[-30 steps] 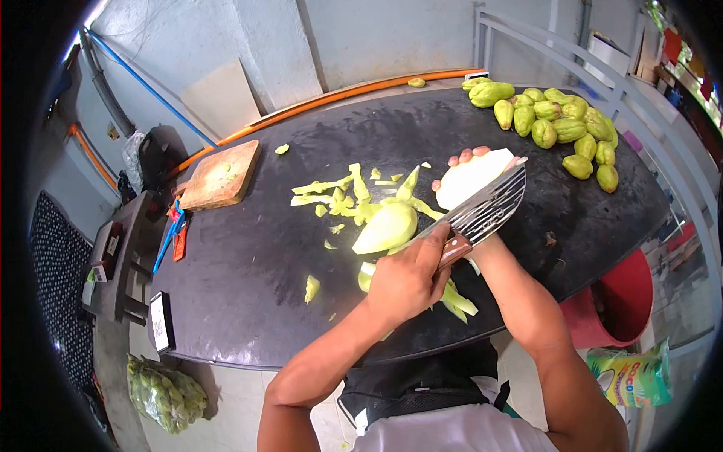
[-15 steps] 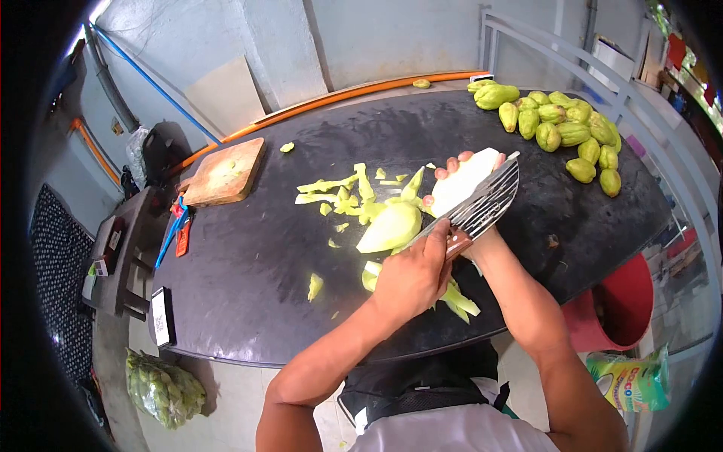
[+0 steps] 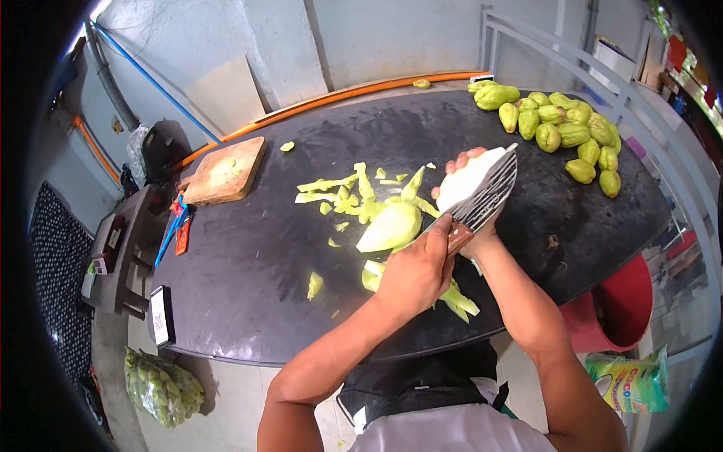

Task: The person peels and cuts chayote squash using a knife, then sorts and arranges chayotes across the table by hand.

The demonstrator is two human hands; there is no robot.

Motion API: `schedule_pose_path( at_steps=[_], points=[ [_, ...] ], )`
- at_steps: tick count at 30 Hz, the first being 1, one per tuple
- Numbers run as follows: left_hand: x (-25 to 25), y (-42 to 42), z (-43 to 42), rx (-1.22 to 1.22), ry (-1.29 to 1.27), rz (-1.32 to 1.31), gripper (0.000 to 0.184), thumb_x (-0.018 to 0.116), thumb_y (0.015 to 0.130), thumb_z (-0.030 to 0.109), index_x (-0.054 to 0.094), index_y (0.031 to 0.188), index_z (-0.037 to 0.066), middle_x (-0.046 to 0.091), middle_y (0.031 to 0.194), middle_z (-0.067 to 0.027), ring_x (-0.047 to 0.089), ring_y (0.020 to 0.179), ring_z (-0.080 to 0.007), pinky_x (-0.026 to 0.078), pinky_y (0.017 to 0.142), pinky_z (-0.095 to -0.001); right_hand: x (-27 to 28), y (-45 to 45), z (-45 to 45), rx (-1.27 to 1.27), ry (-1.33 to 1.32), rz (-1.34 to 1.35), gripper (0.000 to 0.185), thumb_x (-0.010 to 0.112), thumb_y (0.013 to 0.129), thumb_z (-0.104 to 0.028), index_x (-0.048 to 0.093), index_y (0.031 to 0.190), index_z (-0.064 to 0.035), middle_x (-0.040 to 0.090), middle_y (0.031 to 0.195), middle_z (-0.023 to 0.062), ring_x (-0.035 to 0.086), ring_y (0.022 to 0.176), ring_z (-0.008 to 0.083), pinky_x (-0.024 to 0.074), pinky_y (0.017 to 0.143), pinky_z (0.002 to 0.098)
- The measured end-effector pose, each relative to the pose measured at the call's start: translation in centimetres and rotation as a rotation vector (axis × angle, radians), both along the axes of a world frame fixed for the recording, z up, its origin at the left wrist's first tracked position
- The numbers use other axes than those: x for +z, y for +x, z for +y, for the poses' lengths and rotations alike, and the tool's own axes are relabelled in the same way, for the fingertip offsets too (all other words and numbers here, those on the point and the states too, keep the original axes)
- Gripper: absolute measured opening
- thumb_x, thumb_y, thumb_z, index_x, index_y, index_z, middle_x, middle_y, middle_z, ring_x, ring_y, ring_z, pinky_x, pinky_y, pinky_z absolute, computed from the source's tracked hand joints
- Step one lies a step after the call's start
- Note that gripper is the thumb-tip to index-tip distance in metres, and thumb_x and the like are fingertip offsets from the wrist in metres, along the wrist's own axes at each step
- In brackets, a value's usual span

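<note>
In my left hand [image 3: 418, 271] is the brown handle of a wide knife with a slotted blade [image 3: 493, 192], the fingers wrapped around it. My right hand [image 3: 483, 226] grips a pale, peeled chayote [image 3: 468, 181] from beneath and the far side, its fingertips showing past the far edge. The blade slants across the near right side of this chayote; whether it is cutting in is hidden. Below and to the left, another peeled chayote [image 3: 390, 227] lies on the dark table [image 3: 248, 279]. Green peelings [image 3: 365, 188] are scattered around it, and more lie partly under my left hand.
Several unpeeled chayotes [image 3: 572, 134] are heaped at the back right. A wooden cutting board [image 3: 224, 173] sits at the left, beside a blue-and-red tool [image 3: 179, 230]. A phone-like object [image 3: 161, 316] rests at the left edge. Below the right edge stands a red bin [image 3: 608, 305].
The chayote has turned slightly in my right hand and shifted a little to the right. The knife's blade has tilted and its tip has moved slightly up and left.
</note>
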State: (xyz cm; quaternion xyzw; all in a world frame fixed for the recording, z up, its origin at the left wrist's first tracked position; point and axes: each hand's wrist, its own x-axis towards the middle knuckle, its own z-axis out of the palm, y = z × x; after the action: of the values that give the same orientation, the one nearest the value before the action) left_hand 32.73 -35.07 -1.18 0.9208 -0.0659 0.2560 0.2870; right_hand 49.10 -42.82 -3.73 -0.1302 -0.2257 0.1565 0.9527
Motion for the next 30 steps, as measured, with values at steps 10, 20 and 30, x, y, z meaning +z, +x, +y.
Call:
schedule_pose_path(
  at_steps=[10,20,30],
  points=[
    [-0.9,1.1,0.5,0.079,0.160,-0.070,0.051,0.066,0.092,0.009,0.049,0.138,-0.005,0.070,0.098,-0.0217,0.072,0.080,-0.0404,0.059,0.069,-0.0476,-0.6,0.5,-0.1,0.107,-0.165,-0.007,0.040,0.048,0.100,-0.049,0.060,0.116,-0.0149,0.057,0.103,0.0050,0.056,0.099,0.0249,0.0564,0.071,0.0486],
    [1.3,0.6,2.0,0.027,-0.332,0.101,0.038,0.069,0.097,0.013,0.057,0.132,0.004,0.071,0.084,-0.0231,0.072,0.074,-0.0393,0.055,0.068,-0.0445,1.5,1.4,-0.4,0.141,-0.470,0.046,0.080,0.037,0.100,-0.077,0.064,0.113,-0.0026,0.068,0.095,0.0123,0.070,0.091,0.0285,0.0580,0.085,0.0416],
    [1.1,0.7,4.4,0.160,-0.261,0.014,0.039,0.069,0.097,0.014,0.060,0.133,0.001,0.063,0.069,-0.0155,0.061,0.060,-0.0175,0.050,0.063,-0.0344,3.3,1.6,-2.4,0.266,-0.684,0.004,0.095,0.041,0.086,-0.092,0.067,0.124,-0.0093,0.073,0.103,0.0102,0.073,0.086,0.0269,0.0627,0.057,0.0507]
  ],
)
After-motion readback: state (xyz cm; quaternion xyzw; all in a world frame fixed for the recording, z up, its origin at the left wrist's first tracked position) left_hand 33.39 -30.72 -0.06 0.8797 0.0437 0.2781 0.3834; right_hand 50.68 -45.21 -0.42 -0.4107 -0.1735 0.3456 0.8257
